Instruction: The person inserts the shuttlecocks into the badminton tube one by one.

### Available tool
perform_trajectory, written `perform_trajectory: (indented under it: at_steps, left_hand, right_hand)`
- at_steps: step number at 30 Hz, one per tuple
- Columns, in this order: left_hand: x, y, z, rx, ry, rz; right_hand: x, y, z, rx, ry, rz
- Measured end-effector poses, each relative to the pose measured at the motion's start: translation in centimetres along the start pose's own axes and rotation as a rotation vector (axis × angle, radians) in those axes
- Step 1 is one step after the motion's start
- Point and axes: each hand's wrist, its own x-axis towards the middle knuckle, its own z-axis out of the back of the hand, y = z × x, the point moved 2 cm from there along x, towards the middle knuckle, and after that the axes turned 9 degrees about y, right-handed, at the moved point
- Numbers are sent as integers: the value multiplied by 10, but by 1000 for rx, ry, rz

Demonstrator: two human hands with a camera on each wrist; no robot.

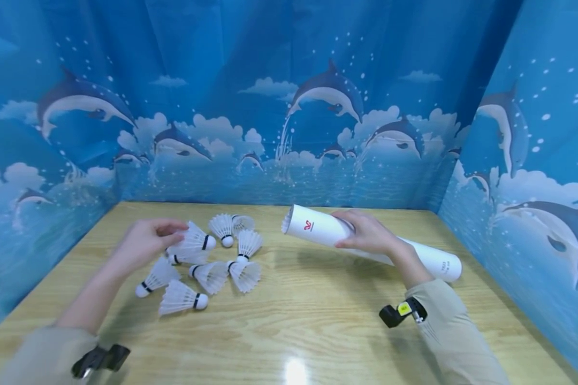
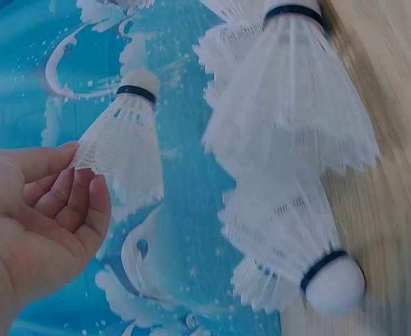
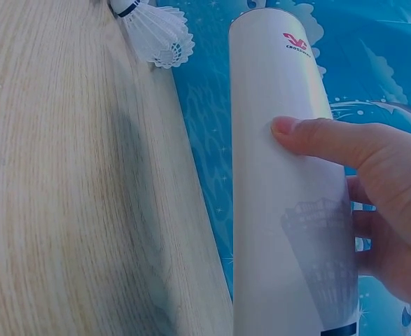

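White tube (in right hand)

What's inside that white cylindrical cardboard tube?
At the open end of the white cylindrical cardboard tube, held by the right hand, a pale jagged edge shows, possibly a shuttlecock skirt. The tube's wall hides anything deeper.

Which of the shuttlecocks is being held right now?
The shuttlecock pinched by its rim in the left hand, its rounded base pointing right in the head view; the other shuttlecocks are held by neither hand.
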Motion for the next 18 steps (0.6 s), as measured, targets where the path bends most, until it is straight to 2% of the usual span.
perform_trajectory:
  at_steps: [6,12,18]
  left_hand:
    - [19,-19,-8,-52,-40,7]
    - [34,-37,-16,-91,-76,-46]
    - [49,-49,-28,-102,-60,-101]
  right_hand:
    - [-2,-1,0,8,1,-9]
    - [-2,0,2,-1,-6,13]
    - [-5,0,2,6,-2,12]
